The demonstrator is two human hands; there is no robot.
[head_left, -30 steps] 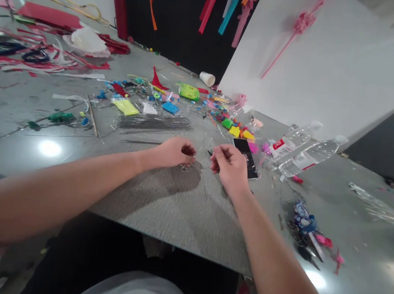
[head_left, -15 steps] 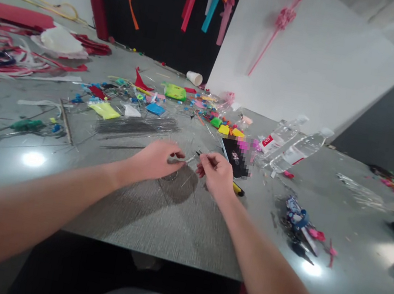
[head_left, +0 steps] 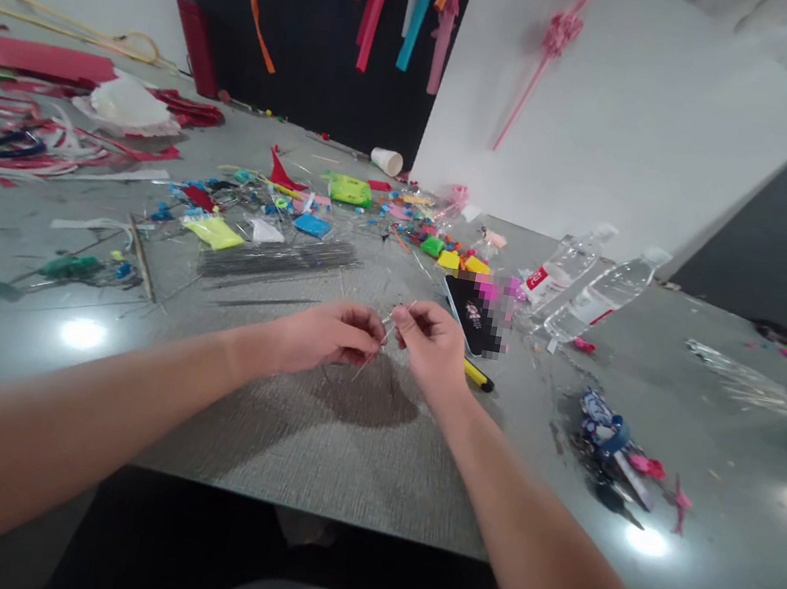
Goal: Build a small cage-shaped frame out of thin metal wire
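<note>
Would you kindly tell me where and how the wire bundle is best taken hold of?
Probably across its middle, from above and the person's near side: the wire bundle lies flat, long and narrow, so a middle grip should balance it. The yellow packet and blue packet lie along its far side, and the left hand is nearest.

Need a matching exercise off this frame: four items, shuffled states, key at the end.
1. thin wire
2. phone
3. white cup
4. two clear bottles

A. on its side
B. standing upright
C. at the fingertips of the left hand and right hand
D. lying flat, dark screen up

Pairs: 1-C, 2-D, 3-A, 4-B
</note>
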